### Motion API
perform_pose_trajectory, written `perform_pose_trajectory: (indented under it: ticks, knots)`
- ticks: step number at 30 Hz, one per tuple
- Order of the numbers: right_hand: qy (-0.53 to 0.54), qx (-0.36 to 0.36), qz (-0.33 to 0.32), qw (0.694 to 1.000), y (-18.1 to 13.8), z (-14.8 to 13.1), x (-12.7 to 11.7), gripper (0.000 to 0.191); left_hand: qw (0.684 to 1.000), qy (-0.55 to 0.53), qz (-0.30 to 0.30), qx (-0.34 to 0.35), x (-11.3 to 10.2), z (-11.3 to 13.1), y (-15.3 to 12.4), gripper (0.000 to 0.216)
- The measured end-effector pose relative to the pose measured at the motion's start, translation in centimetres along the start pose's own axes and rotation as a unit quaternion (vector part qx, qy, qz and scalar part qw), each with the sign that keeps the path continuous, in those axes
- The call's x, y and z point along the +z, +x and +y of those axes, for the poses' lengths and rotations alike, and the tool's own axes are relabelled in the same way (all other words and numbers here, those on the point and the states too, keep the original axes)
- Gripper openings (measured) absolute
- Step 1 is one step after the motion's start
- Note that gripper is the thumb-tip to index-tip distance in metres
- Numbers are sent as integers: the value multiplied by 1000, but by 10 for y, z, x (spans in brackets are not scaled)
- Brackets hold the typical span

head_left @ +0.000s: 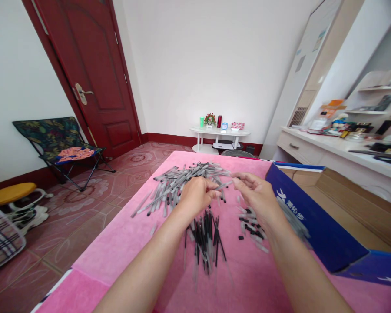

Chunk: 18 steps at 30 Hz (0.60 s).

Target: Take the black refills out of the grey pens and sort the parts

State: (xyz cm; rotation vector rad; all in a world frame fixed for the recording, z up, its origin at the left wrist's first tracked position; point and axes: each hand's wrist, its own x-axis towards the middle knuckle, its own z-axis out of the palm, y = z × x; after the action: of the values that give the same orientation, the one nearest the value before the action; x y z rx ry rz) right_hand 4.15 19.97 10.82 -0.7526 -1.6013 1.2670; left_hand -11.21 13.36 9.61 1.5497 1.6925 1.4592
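Note:
Between my two hands lies a slim, translucent grey pen [224, 185], slightly tilted. My left hand [197, 194] pinches its left end, and the fingertips of my right hand [254, 190] close on its right end. Behind my left hand spreads a big loose pile of grey pens [172, 184], several with black ends. Nearer to me is a heap of thin black pen refills [207, 237]. Small black caps and short clear pieces [252, 226] are scattered under my right forearm. Motion blurs the fingertips a little.
A pink cloth [124, 252] covers the table. An open blue cardboard box [313, 217] stands at the right, with more clear tubes [293, 219] along its side. Beyond are a white dresser [299, 148], a small white table [220, 131] and a folding chair [58, 139].

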Motion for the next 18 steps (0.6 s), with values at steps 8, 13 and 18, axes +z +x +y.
perform_pose_trajectory:
  ticks: [8, 13, 18]
  knots:
    - [200, 84, -18, 976, 4, 3, -14, 17, 954, -259, -147, -23, -32, 26, -2, 42]
    - [259, 119, -70, 956, -4, -1, 5, 19, 939, -337, -59, 38, -16, 33, -3, 31]
    - [256, 133, -124, 949, -12, -1, 22, 27, 919, -394, 16, 13, 3, 16, 2, 24]
